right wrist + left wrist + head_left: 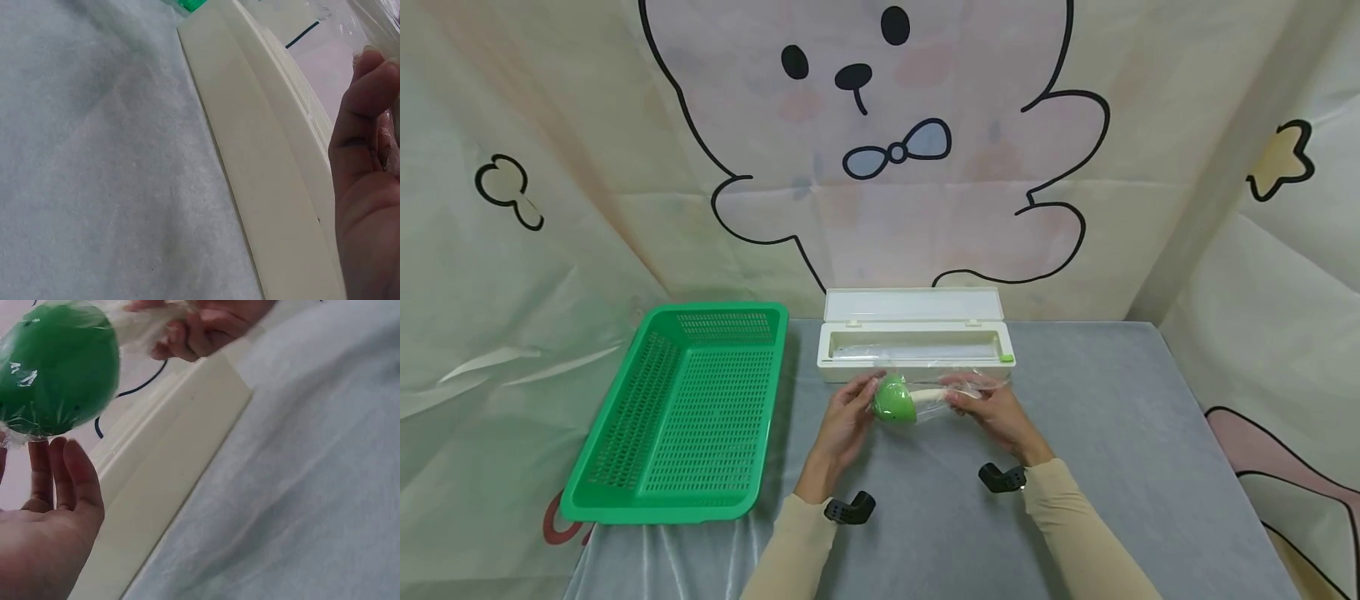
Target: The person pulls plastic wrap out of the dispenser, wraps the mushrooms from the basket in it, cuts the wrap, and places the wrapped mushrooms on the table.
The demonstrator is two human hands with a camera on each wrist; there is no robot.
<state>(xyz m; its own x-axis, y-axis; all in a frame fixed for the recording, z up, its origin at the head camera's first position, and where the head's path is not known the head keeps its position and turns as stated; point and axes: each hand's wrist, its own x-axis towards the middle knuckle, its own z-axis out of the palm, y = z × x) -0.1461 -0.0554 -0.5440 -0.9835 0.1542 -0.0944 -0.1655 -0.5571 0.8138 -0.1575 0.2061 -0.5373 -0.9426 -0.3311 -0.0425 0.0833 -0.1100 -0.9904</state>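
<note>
A mushroom-shaped thing with a rounded green cap (893, 399) and a whitish stem (928, 395) is wrapped in clear plastic film (134, 325). Both hands hold it up in front of a white cling film dispenser (917, 374). My left hand (847, 421) grips the cap end, fingertips right at the cap's lower edge in the left wrist view. At the stem end, my right hand (1000, 417) pinches the stem and the loose film around it. The right wrist view shows the right hand's curled fingers (369, 94) with film bunched beside them.
The dispenser's lid (913, 305) stands raised at the back edge of the table, and a green slider (1007, 358) sits at its right end. A green plastic basket (763, 450) stands on the left. Grey cloth (1097, 433) covers the table; a printed curtain hangs behind.
</note>
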